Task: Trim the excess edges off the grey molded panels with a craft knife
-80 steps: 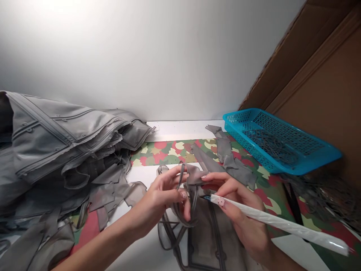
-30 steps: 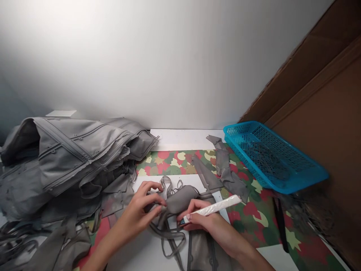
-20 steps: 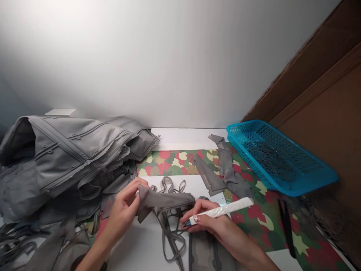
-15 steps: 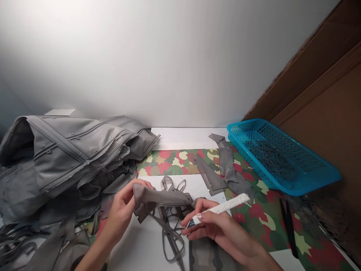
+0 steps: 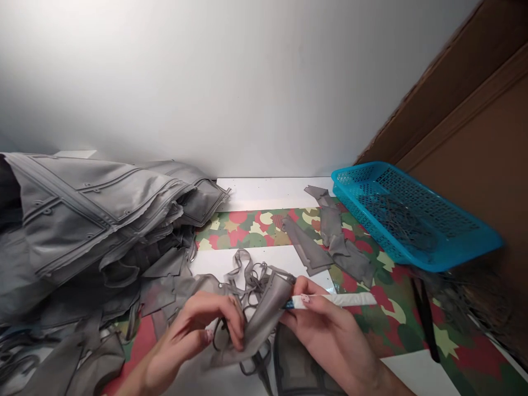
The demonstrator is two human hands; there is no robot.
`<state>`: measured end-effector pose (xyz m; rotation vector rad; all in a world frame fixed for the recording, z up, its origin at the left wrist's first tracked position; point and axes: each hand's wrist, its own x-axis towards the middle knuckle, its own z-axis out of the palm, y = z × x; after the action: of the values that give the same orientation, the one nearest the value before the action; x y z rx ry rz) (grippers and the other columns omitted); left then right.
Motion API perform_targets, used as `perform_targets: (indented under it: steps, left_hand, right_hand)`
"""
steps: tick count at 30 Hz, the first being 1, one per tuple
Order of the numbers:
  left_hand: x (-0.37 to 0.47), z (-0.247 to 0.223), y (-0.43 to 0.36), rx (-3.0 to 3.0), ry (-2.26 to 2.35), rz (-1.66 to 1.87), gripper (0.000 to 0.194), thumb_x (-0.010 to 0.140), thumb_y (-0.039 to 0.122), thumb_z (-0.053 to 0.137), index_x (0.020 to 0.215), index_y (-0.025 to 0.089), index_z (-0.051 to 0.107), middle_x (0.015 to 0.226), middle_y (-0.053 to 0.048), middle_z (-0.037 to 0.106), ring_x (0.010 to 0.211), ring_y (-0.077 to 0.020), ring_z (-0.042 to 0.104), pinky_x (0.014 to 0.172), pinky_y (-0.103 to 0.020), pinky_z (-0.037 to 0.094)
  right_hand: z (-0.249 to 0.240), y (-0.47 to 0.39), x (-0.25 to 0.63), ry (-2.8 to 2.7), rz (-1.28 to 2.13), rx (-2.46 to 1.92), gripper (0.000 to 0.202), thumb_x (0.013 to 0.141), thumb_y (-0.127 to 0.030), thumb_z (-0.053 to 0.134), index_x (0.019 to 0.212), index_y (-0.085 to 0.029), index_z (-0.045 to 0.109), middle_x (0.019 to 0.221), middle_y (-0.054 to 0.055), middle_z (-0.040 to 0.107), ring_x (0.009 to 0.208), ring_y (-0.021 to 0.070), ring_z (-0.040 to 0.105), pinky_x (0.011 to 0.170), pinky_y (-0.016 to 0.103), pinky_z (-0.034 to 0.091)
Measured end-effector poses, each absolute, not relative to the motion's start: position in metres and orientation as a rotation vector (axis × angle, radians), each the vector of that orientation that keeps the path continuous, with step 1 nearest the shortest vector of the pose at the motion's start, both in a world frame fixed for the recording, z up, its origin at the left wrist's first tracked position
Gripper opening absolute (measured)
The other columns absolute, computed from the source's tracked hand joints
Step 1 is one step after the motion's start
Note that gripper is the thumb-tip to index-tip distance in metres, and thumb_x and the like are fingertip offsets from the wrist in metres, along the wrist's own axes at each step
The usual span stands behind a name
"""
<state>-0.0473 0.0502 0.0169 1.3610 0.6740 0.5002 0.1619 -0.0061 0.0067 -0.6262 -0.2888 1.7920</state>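
A grey sheet-material piece point(image 5: 270, 300) with a raised edge slants between my two hands, its lower end blurred. My right hand point(image 5: 330, 330) pinches its upper end and also grips a slim white-wrapped tool point(image 5: 355, 299) with a blue patterned end; the tool's tip is hidden. My left hand point(image 5: 198, 327) lies at the piece's lower left, fingers bent against it and thumb held apart from them. Thin grey strips point(image 5: 243, 264) lie looped behind the piece. Under my right hand is another grey panel point(image 5: 295, 363), partly covered.
Large grey sheets point(image 5: 94, 209) are heaped at the left, with loose scraps point(image 5: 86, 357) in front. Grey offcuts point(image 5: 309, 247) lie beyond my right hand. A blue basket point(image 5: 466, 242) holding thin strips, black tweezers point(image 5: 424, 322) and a cardboard wall point(image 5: 466, 110) are on the right.
The grey piece has swung from nearly level to a steep slant. My right hand has taken its upper end; my left hand has moved down and right, its fingers loosened. The view has shifted slightly.
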Motion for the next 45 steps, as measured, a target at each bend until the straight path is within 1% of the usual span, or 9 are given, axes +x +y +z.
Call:
perform_targets:
  steps: [4,9,14,19,26,30,33,37,45]
  left_hand:
    - [-0.037,0.015,0.043,1.311,0.827,0.396,0.039,0.084,0.046,0.037,0.085,0.017,0.063,0.06,-0.004,0.057,0.066,-0.0197,0.054,0.067,-0.03,0.04]
    - [-0.022,0.009,0.033,1.351,0.874,0.417,0.028,0.078,0.043,0.054,0.093,0.022,0.063,0.095,-0.003,0.059,0.086,-0.0189,0.054,0.076,-0.026,0.041]
    - [-0.013,0.004,0.031,1.146,0.947,0.5,0.024,0.073,0.039,0.062,0.076,0.016,0.059,0.073,0.0,0.053,0.072,-0.0142,0.048,0.063,-0.021,0.039]
    - [-0.013,0.003,0.032,0.979,0.961,0.637,0.026,0.075,0.039,0.062,0.071,0.016,0.051,0.063,0.003,0.045,0.06,-0.0095,0.04,0.056,-0.019,0.036]
    - [-0.012,0.007,0.033,0.623,0.768,0.545,0.022,0.074,0.034,0.065,0.081,0.016,0.053,0.073,0.0,0.05,0.067,-0.0116,0.052,0.065,-0.024,0.046]
    - [-0.012,0.005,0.032,0.575,0.805,0.46,0.031,0.069,0.039,0.069,0.085,0.016,0.056,0.075,-0.001,0.052,0.068,-0.0108,0.051,0.064,-0.021,0.043]
    - [-0.013,0.003,0.031,0.666,0.892,0.408,0.032,0.07,0.036,0.069,0.094,0.017,0.06,0.079,0.0,0.054,0.069,-0.0094,0.048,0.064,-0.019,0.041]
    - [-0.013,0.003,0.032,0.767,0.863,0.351,0.022,0.075,0.034,0.064,0.084,0.014,0.064,0.071,0.001,0.053,0.064,-0.0084,0.045,0.059,-0.017,0.036]
    - [-0.015,0.002,0.033,0.904,0.919,0.409,0.022,0.074,0.036,0.064,0.081,0.015,0.062,0.072,0.001,0.056,0.068,-0.0108,0.045,0.062,-0.018,0.037]
  right_hand:
    - [0.007,-0.015,0.165,-0.51,1.776,-0.758,0.006,0.073,-0.022,0.062,0.07,-0.019,0.059,0.066,-0.001,0.051,0.065,0.0109,0.045,0.064,0.022,0.037]
    - [0.008,-0.021,0.161,-1.043,1.66,-0.946,0.016,0.073,-0.034,0.061,0.067,-0.018,0.059,0.08,0.005,0.052,0.077,0.0186,0.05,0.069,0.03,0.038]
    - [0.012,-0.019,0.161,-1.336,1.563,-1.149,0.015,0.076,-0.032,0.058,0.067,-0.019,0.058,0.074,0.003,0.049,0.074,0.0187,0.05,0.066,0.029,0.037]
    - [0.007,-0.02,0.16,-1.031,1.697,-1.081,0.02,0.076,-0.037,0.059,0.069,-0.019,0.055,0.084,0.005,0.054,0.075,0.0175,0.05,0.066,0.028,0.037]
    - [0.006,-0.017,0.155,-0.495,1.872,-0.854,0.013,0.072,-0.027,0.062,0.068,-0.017,0.056,0.084,0.006,0.06,0.074,0.0171,0.054,0.067,0.029,0.041]
    - [0.004,-0.016,0.156,-0.458,1.844,-0.862,0.011,0.073,-0.025,0.063,0.069,-0.017,0.057,0.086,0.006,0.062,0.084,0.0182,0.056,0.078,0.031,0.042]
    - [0.0,-0.018,0.156,-0.482,1.802,-0.928,0.011,0.073,-0.026,0.064,0.069,-0.018,0.059,0.087,0.005,0.062,0.084,0.0169,0.056,0.077,0.028,0.043]
    - [-0.002,-0.018,0.156,-0.505,1.744,-1.025,0.012,0.073,-0.028,0.066,0.07,-0.018,0.061,0.084,0.004,0.062,0.079,0.0143,0.057,0.073,0.025,0.045]
    - [-0.003,-0.018,0.154,-0.421,1.754,-1.075,0.019,0.07,-0.033,0.069,0.068,-0.017,0.058,0.077,0.004,0.064,0.074,0.0154,0.059,0.068,0.027,0.048]
